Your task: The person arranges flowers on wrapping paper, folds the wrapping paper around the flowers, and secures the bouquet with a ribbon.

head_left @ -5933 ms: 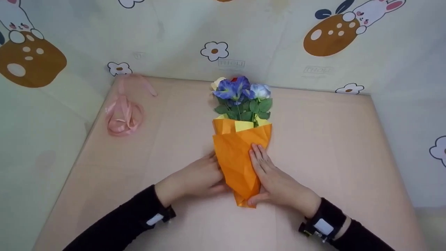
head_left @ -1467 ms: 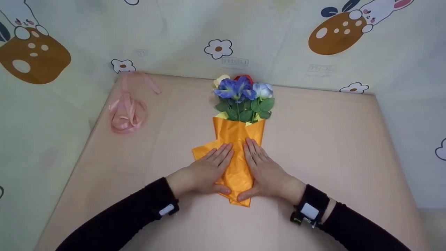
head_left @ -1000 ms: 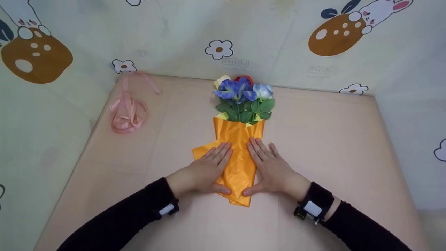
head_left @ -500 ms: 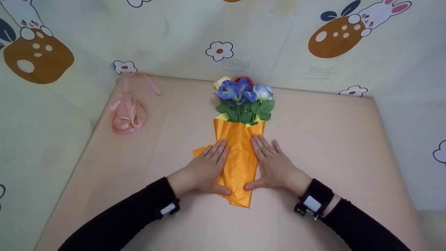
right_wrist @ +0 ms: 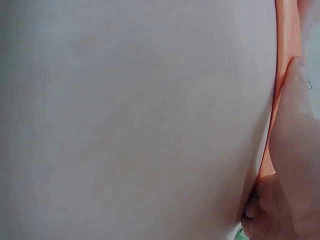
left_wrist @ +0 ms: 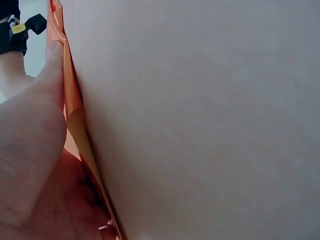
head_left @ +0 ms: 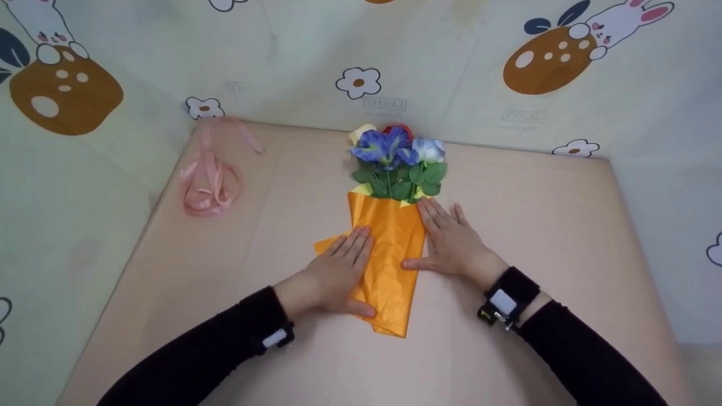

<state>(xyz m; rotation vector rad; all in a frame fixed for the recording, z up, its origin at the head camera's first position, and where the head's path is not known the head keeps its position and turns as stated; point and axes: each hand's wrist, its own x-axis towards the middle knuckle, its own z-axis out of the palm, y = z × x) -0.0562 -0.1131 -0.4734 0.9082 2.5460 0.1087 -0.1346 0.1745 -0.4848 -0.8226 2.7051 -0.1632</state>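
A bouquet of flowers [head_left: 386, 149], blue, pale blue, red and cream with green leaves, lies on the table, its stems hidden in orange wrapping paper [head_left: 389, 242]. Yellow paper [head_left: 362, 190] peeks out along the top edge. My left hand [head_left: 338, 270] rests with straight fingers on the paper's left side, thumb near the bottom. At the upper right edge of the wrap, my right hand [head_left: 459, 239] presses with extended fingers, its thumb lying on the paper. Both wrist views show the thumbs against the orange paper's edge.
A coil of pink ribbon [head_left: 211, 189] lies at the table's back left, one loose end reaching the back edge. The table [head_left: 536, 225] has a pinkish cover. Behind and beside it hangs a printed cloth [head_left: 440, 73] with rabbits and flowers.
Earlier the right side of the wrap was folded differently; the orange paper now lies flatter, with a corner sticking out left. My right hand has slid up the right edge; my left stays.
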